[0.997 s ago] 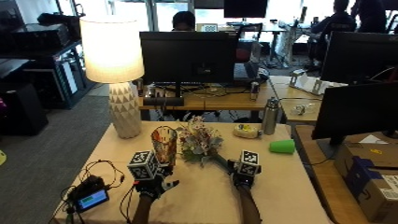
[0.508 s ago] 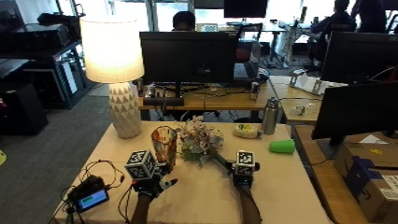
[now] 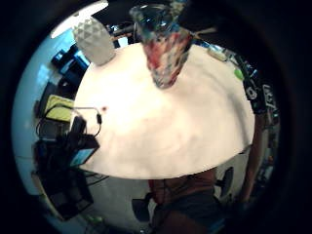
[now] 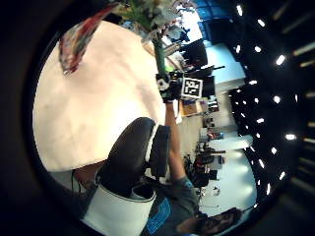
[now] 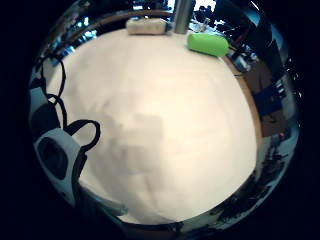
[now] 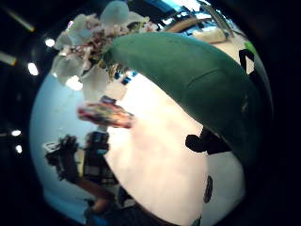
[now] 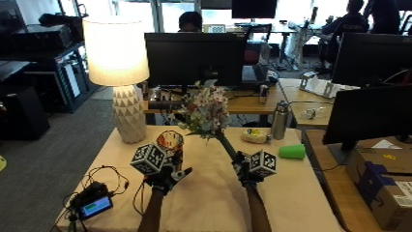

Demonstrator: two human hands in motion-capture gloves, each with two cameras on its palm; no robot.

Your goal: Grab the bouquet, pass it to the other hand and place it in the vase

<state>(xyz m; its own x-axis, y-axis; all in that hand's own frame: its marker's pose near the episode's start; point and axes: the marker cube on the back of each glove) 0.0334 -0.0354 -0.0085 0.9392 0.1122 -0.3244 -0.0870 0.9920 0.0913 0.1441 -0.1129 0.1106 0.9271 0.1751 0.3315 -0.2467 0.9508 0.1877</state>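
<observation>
Outside view: bouquet [image 7: 205, 112] now lifted clear of the table [image 7: 212, 203], blooms risen well above the vase [image 7: 170, 144] rim since a second ago. Right hand [image 7: 244, 172] grips the stem low, stem slanting up toward the table's far edge. Left hand [image 7: 164, 178] hovers near the vase, fingers relaxed, holding nothing. Pick-up looks done; handover pending.

Left palm views: vase [image 3: 165, 48] upright near the far edge beside the lamp base [image 3: 95, 40]; stem [image 4: 159, 55] rises from the other glove.

Right palm views: green cup [image 5: 208, 43] lies on its side by the far right corner, off the likely path. Lamp [image 7: 117, 72] stands close behind the vase; mind it on insertion.
</observation>
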